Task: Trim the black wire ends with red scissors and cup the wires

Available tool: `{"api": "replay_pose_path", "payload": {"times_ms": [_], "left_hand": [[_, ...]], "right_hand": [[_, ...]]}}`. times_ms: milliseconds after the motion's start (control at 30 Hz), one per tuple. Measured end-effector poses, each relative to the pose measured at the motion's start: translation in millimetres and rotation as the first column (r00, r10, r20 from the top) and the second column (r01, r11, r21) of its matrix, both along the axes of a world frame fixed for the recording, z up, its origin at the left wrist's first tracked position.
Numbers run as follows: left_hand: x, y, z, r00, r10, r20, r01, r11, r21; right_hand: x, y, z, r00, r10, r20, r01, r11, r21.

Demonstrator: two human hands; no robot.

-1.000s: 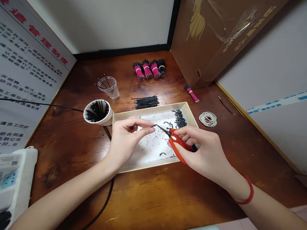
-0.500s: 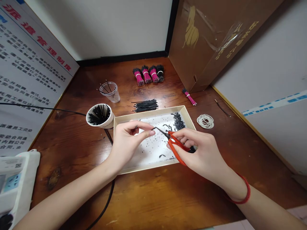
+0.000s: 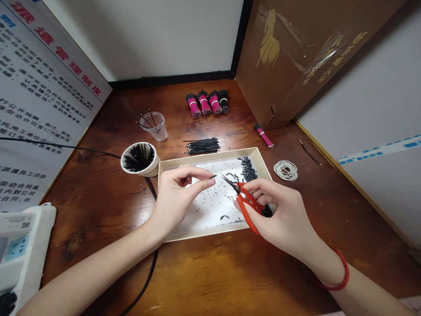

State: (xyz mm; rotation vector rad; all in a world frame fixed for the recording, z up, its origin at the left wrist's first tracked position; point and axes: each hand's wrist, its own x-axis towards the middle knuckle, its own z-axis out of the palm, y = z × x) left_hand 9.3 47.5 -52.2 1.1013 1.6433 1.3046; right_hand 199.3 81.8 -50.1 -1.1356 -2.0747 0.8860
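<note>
My left hand [image 3: 177,195] pinches a thin black wire [image 3: 213,176] between thumb and fingertips, above a shallow cardboard tray [image 3: 213,154] lined with white paper. My right hand [image 3: 279,210] is shut on red-handled snips [image 3: 246,206], their pointed metal tips [image 3: 228,183] a short way right of the wire's end. A small dark object [image 3: 267,212] shows at my right fingers, too hidden to identify. Tiny black clippings [image 3: 213,197] are scattered over the paper, and a heap of short black wire pieces [image 3: 248,170] lies near the tray's far right corner.
A white cup of black wires [image 3: 140,160] stands at the tray's left corner. Further back are a clear plastic cup [image 3: 154,126], pink-and-black wire bundles [image 3: 207,103], loose black wires [image 3: 201,146], and rubber bands [image 3: 285,170]. A black cable [image 3: 151,267] crosses the wooden table.
The snips' tips have moved right, away from the wire's end, and now a gap separates them. My left hand still pinches the wire in nearly the same place.
</note>
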Motion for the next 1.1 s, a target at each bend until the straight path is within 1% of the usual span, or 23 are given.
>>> {"api": "replay_pose_path", "payload": {"times_ms": [167,400,533,600,667,733,833,967,1100], "left_hand": [[-1,0,-1.3,1.000,-0.006,-0.009,0.006,1.000,-0.023],[-1,3,2.2,1.000,-0.017,-0.023,0.016,0.999,-0.047],[0,4,2.1,0.999,-0.028,-0.016,0.027,0.998,-0.052],[0,4,2.2,0.999,-0.038,0.001,0.038,0.998,-0.051],[0,4,2.7,0.999,-0.050,0.010,0.051,0.997,-0.051],[1,4,3.6,0.999,-0.052,0.009,0.053,0.997,-0.059],[1,5,4.8,0.998,-0.048,0.026,0.050,0.996,-0.073],[0,5,3.8,0.996,-0.028,0.080,0.035,0.995,-0.092],[0,4,-1.3,0.997,-0.008,0.081,0.012,0.998,-0.057]], "right_hand": [[1,-1,-2.2,1.000,0.007,0.022,-0.007,1.000,0.016],[-1,3,-2.4,0.998,-0.007,0.065,0.000,0.996,0.095],[0,5,-4.9,0.999,-0.046,-0.008,0.047,0.991,0.129],[2,6,-7.0,0.997,-0.043,-0.059,0.051,0.986,0.156],[5,7,-9.2,0.994,-0.036,-0.104,0.058,0.975,0.215],[7,8,-11.0,0.981,0.003,-0.192,0.062,0.941,0.333],[8,8,-12.3,0.975,0.038,-0.218,0.054,0.916,0.399],[9,7,-12.9,0.989,0.042,-0.141,0.012,0.931,0.365],[8,7,-12.8,0.996,0.024,-0.086,-0.002,0.970,0.242]]}}
